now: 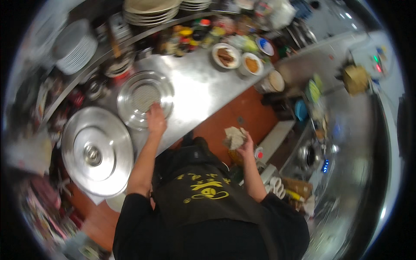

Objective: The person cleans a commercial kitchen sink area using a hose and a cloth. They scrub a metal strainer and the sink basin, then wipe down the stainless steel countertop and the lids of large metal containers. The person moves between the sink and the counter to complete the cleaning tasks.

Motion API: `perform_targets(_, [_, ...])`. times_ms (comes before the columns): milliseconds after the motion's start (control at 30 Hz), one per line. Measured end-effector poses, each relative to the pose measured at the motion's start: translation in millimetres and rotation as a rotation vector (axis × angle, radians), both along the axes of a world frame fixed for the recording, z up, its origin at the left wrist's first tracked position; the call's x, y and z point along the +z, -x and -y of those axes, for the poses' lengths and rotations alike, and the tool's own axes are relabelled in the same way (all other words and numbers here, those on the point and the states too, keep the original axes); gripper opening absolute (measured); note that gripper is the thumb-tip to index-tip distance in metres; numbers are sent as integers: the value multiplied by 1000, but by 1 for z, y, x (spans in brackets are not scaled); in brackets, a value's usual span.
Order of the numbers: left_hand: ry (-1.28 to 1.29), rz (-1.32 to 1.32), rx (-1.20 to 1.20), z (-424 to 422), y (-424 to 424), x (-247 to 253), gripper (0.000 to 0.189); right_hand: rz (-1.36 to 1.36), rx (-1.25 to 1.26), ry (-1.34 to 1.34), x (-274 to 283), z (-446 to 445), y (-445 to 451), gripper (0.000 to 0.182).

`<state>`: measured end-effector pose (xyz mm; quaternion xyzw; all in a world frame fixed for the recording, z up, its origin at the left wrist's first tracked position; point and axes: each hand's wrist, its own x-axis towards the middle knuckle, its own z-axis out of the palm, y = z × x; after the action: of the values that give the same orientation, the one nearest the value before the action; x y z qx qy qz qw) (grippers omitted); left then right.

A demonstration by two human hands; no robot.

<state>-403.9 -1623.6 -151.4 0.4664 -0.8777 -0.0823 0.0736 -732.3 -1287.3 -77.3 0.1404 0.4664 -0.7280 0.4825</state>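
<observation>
My left hand reaches over the near side of a round, shallow metal pan on the steel counter. The pan's middle looks like a perforated or mesh disc. My fingertips point down at the disc's near edge; blur hides whether they grip or only touch it. Away from the counter, my right hand holds a crumpled, off-white cloth or paper wad above the floor. Left of the pan, a large domed metal lid with a round knob lies close to my left forearm.
Bowls of brown food and orange-brown food stand on the counter near bottles. Stacked plates fill the shelf side. Red-brown floor separates this counter from the steel cooking range on the right.
</observation>
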Motion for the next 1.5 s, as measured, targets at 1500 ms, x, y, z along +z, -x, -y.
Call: perform_targets(1500, [-1069, -46, 622, -244, 161, 127, 18, -2077, 673, -614, -123, 183, 543, 55])
